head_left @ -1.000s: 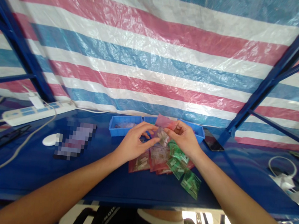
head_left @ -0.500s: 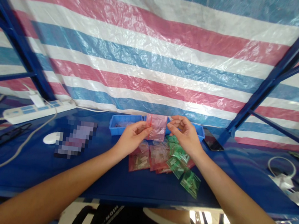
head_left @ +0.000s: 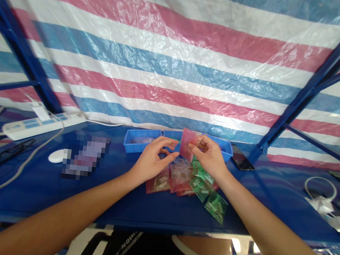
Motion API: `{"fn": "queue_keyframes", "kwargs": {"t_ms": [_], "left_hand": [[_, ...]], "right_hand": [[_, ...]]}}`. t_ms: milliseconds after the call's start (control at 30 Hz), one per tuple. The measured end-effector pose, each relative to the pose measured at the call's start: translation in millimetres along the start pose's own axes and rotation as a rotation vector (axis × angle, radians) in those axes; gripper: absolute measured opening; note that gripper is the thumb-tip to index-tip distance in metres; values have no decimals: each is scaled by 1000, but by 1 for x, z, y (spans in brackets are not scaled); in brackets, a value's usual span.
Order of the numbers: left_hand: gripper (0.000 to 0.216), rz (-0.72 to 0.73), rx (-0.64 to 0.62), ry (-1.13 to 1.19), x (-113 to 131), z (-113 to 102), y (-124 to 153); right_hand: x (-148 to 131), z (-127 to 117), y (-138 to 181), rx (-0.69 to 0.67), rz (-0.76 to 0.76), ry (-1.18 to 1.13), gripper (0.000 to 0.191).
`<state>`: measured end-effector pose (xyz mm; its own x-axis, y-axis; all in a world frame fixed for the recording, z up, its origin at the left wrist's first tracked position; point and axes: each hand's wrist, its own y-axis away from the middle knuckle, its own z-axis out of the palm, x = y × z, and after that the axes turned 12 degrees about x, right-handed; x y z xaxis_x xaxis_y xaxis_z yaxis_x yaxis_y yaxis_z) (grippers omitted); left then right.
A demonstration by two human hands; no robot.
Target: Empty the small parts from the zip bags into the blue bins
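A pink translucent plastic bag (head_left: 187,145) is pinched at its right side by my right hand (head_left: 208,153), raised above the table. Just left of the bag, my left hand (head_left: 158,155) has its thumb and fingers apart, with nothing between them. Below both hands lie several pink bags (head_left: 179,177) with small parts inside, overlapping each other. Green bags (head_left: 216,206) of small parts are spread beside them on the right, partly under my right wrist. Behind the hands stand blue bins (head_left: 139,141); the left one contains clear items I cannot make out.
A white power strip (head_left: 43,125) with a plug and cable lies at the left, near black glasses (head_left: 2,156). A white oval object (head_left: 59,155) sits beside a blurred-out item. At the right are a black phone (head_left: 242,158) and a white cable with charger (head_left: 321,204).
The pink bag has moved right and turned, passing from my left hand to my right. My left hand has let go and its fingers have spread.
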<state>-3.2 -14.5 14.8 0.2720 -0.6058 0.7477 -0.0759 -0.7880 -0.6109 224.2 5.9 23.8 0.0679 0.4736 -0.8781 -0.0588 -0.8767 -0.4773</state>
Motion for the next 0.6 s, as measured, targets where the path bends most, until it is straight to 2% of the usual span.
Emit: {"fn": "queue_keyframes", "kwargs": {"t_ms": [100, 167, 267, 367, 433, 500, 600], "left_hand": [[49, 25, -63, 33, 6, 4, 4], [41, 23, -53, -18, 4, 4, 4], [32, -58, 18, 6, -6, 1, -1], [36, -177, 100, 151, -16, -1, -6], [42, -239, 116, 263, -17, 0, -8], [49, -269, 120, 365, -15, 2, -9], [57, -266, 120, 438, -8, 3, -9]], "right_hand": [[-5, 5, 7, -168, 19, -111, 33], [-8, 8, 10, -239, 51, -185, 33], [-8, 6, 9, -183, 52, -172, 35], [-3, -1, 2, 4, -27, -87, 37], [1, -5, -2, 81, -70, -65, 41], [4, -6, -4, 60, -63, -56, 45], [7, -1, 0, -125, 20, -39, 48]]}}
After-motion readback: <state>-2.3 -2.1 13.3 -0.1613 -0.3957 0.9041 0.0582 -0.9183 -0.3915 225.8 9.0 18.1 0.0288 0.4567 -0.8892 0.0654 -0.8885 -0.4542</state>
